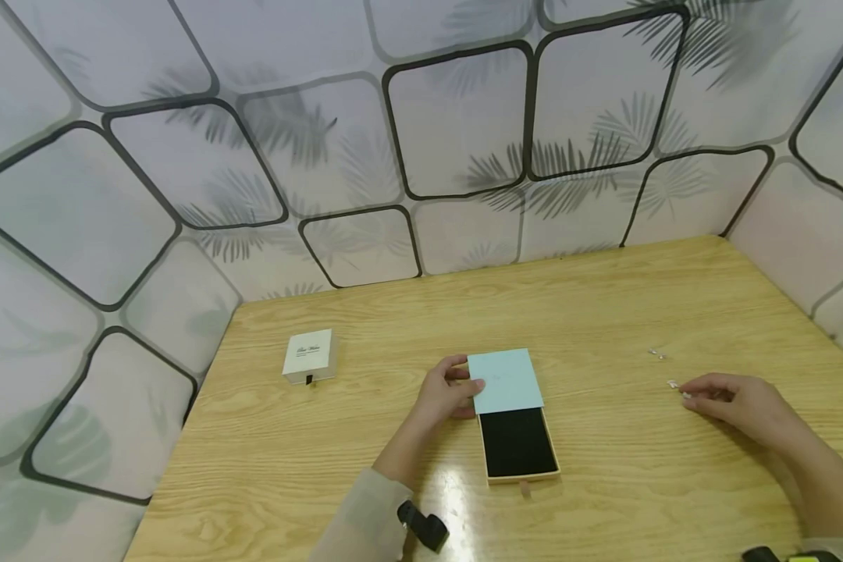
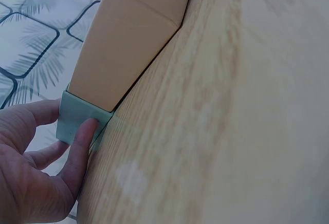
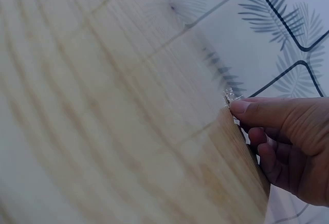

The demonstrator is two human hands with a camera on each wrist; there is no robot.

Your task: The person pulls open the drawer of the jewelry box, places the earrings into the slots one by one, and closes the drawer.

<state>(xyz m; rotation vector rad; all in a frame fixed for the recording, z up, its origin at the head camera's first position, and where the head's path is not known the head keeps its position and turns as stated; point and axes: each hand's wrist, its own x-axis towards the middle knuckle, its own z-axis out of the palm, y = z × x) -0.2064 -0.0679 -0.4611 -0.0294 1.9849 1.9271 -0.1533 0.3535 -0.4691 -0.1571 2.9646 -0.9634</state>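
A light blue slide-out box [image 1: 507,380] lies on the table, its black-lined drawer [image 1: 518,443] pulled partway out toward me. My left hand [image 1: 444,393] grips the left side of the blue sleeve; in the left wrist view the thumb [image 2: 84,135] presses its side while fingers reach round the other side. Farther right, my right hand [image 1: 748,406] pinches a small silvery piece of jewellery [image 3: 228,95] between thumb and fingertips, close to the tabletop. Its exact kind is too small to tell. Beyond that hand lie other tiny silvery pieces [image 1: 656,353].
A small white box [image 1: 311,355] with dark lettering and a black tab stands at the left on the wooden table [image 1: 393,328]. Patterned fabric walls [image 1: 464,125] rise along the table's back and sides.
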